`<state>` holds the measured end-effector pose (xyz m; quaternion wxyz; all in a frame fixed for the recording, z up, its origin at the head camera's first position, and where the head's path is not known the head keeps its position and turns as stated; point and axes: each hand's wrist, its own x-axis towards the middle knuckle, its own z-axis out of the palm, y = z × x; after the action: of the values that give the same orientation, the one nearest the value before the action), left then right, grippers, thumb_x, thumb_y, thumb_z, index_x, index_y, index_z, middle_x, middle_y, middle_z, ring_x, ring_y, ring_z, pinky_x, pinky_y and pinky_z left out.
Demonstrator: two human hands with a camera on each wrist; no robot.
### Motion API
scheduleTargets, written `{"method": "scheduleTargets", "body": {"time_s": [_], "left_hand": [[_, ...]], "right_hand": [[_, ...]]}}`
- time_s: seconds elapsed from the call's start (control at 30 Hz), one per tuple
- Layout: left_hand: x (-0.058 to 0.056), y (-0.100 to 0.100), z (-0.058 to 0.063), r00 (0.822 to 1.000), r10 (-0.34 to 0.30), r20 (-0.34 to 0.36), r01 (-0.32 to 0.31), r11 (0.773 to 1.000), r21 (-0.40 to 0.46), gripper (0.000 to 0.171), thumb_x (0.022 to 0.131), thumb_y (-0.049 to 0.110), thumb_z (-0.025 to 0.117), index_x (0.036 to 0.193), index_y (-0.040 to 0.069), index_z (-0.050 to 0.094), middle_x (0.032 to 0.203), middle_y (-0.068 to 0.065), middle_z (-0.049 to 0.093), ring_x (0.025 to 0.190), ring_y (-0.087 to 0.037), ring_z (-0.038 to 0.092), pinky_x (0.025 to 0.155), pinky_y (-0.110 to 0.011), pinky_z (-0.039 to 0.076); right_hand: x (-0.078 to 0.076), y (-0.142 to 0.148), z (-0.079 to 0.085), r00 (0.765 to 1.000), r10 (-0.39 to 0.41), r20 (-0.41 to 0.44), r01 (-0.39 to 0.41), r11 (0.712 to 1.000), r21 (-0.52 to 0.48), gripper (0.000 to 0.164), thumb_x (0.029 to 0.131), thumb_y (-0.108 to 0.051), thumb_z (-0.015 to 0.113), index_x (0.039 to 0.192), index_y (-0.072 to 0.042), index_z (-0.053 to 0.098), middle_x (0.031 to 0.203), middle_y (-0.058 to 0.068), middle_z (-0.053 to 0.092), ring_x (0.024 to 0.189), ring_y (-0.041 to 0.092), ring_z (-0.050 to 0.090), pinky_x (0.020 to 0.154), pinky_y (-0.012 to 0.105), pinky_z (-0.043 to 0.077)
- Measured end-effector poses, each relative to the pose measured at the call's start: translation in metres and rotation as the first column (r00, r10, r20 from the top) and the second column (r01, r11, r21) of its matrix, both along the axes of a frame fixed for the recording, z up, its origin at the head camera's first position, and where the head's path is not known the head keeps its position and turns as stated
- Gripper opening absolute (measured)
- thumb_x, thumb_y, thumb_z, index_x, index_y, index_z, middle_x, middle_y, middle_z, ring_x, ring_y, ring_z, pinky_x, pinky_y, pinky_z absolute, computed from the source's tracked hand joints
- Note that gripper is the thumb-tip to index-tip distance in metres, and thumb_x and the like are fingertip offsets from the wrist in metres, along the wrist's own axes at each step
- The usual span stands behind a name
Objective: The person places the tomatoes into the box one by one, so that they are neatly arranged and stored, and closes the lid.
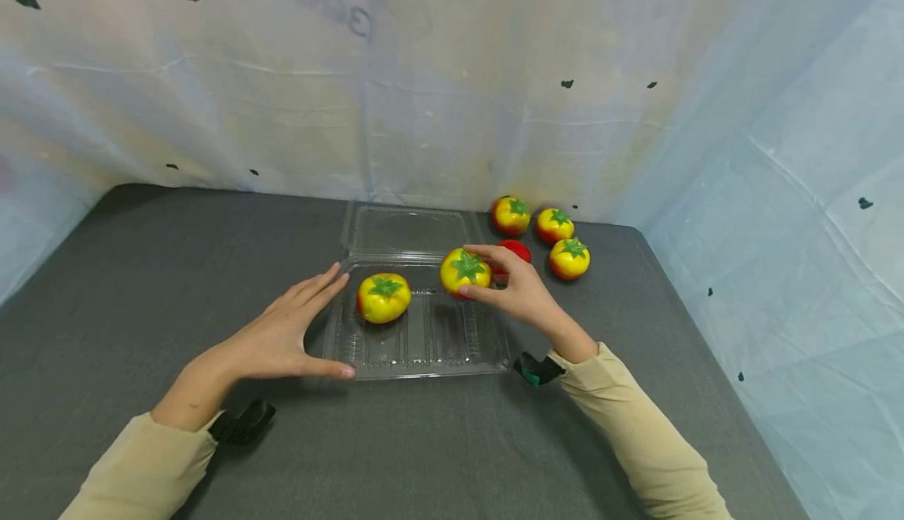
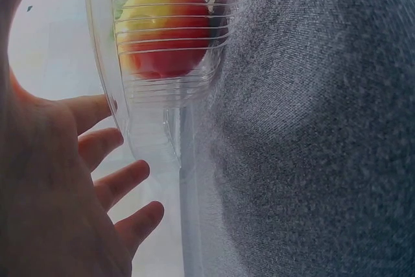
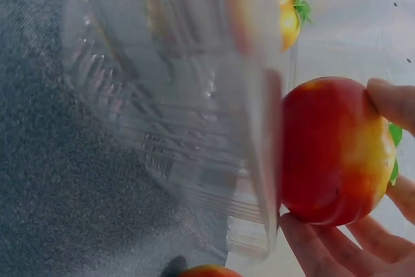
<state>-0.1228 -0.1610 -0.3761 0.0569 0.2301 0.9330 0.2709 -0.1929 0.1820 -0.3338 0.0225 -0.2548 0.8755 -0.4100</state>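
A clear plastic clamshell box (image 1: 417, 367) lies with its lid (image 1: 410, 230) folded back, away from me. One yellow-and-red persimmon (image 1: 384, 298) with a green leafy top sits in its left part. My right hand (image 1: 519, 289) pinches a second persimmon (image 1: 466, 269) between thumb and fingers, over the box's right part; its red underside shows beside the box wall in the right wrist view. With fingers spread, my left hand (image 1: 282, 336) stands at the box's left side. In the left wrist view a fingertip (image 2: 104, 108) meets the rim; whether it presses cannot be told.
Beyond my right hand, three more persimmons stand near the back: one on the left (image 1: 511, 216), one in the middle (image 1: 555, 226) and one nearer (image 1: 569, 259). A round red thing (image 1: 515, 249) is partly hidden by that hand. Plastic sheeting (image 1: 452, 112) walls the dark cloth-covered table (image 1: 395, 449).
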Motion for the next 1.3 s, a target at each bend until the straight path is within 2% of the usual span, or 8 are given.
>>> {"method": "scheduleTargets", "body": {"time_s": [0.33,0.43,0.63,0.67,0.8,1.03,1.3], "left_hand": [[0.000,0.000,0.001,1.000,0.003,0.005,-0.003,1.000,0.000,0.124,0.063,0.071,0.074,0.155,0.013,0.014,0.163,-0.008,0.003,0.144,-0.043,0.013,0.104,-0.071,0.017],[0.000,0.000,0.001,1.000,0.002,0.000,-0.002,1.000,0.004,0.124,0.063,0.071,0.074,0.155,0.013,0.015,0.162,-0.010,0.005,0.143,-0.044,0.013,0.104,-0.071,0.017],[0.001,0.000,0.002,1.000,0.000,-0.005,0.000,1.000,0.004,0.123,0.064,0.070,0.074,0.155,0.013,0.014,0.162,-0.011,0.005,0.143,-0.044,0.013,0.104,-0.072,0.017],[0.001,0.000,0.003,1.000,0.000,-0.005,0.000,1.000,0.005,0.123,0.064,0.070,0.074,0.155,0.013,0.014,0.162,-0.010,0.005,0.143,-0.044,0.013,0.103,-0.072,0.018],[0.001,0.000,0.002,1.000,-0.003,-0.007,0.003,1.000,0.009,0.123,0.064,0.070,0.074,0.155,0.014,0.014,0.162,-0.010,0.004,0.143,-0.044,0.013,0.103,-0.072,0.018],[0.001,0.000,0.002,1.000,-0.011,-0.022,0.012,1.000,0.016,0.122,0.065,0.068,0.075,0.155,0.012,0.015,0.162,-0.011,0.006,0.142,-0.045,0.015,0.102,-0.072,0.019],[0.001,0.001,0.001,1.000,-0.006,-0.008,0.006,1.000,0.012,0.122,0.065,0.069,0.074,0.156,0.019,0.010,0.163,-0.009,0.003,0.143,-0.044,0.013,0.104,-0.071,0.018]], "right_hand": [[0.002,-0.003,0.007,0.999,0.050,0.014,-0.051,0.997,0.058,0.057,0.082,-0.019,0.078,0.133,-0.010,0.055,0.127,0.008,0.058,0.101,0.021,0.059,0.089,0.039,0.053],[0.005,-0.007,0.014,0.997,0.074,0.025,-0.076,0.994,0.074,0.056,0.082,-0.017,0.077,0.133,-0.007,0.055,0.128,0.010,0.058,0.102,0.023,0.060,0.090,0.040,0.053],[0.003,-0.011,0.017,0.990,0.130,0.046,-0.134,0.986,0.100,0.058,0.082,-0.016,0.077,0.134,-0.006,0.054,0.131,0.011,0.057,0.105,0.023,0.060,0.092,0.040,0.052],[0.000,-0.010,0.014,0.989,0.138,0.044,-0.142,0.984,0.108,0.058,0.082,-0.018,0.078,0.134,-0.008,0.055,0.131,0.009,0.057,0.105,0.022,0.060,0.091,0.038,0.052],[0.000,-0.015,0.016,0.986,0.158,0.058,-0.165,0.976,0.145,0.058,0.081,-0.018,0.078,0.134,-0.008,0.055,0.129,0.008,0.058,0.107,0.021,0.059,0.091,0.036,0.053],[-0.001,-0.025,0.013,0.978,0.191,0.083,-0.203,0.962,0.184,0.057,0.082,-0.018,0.077,0.133,-0.007,0.055,0.130,0.009,0.057,0.112,0.024,0.058,0.091,0.036,0.052],[-0.004,-0.035,0.008,0.977,0.187,0.104,-0.207,0.948,0.240,0.055,0.083,-0.022,0.077,0.133,-0.010,0.057,0.132,0.006,0.057,0.109,0.022,0.058,0.090,0.032,0.052]]}}
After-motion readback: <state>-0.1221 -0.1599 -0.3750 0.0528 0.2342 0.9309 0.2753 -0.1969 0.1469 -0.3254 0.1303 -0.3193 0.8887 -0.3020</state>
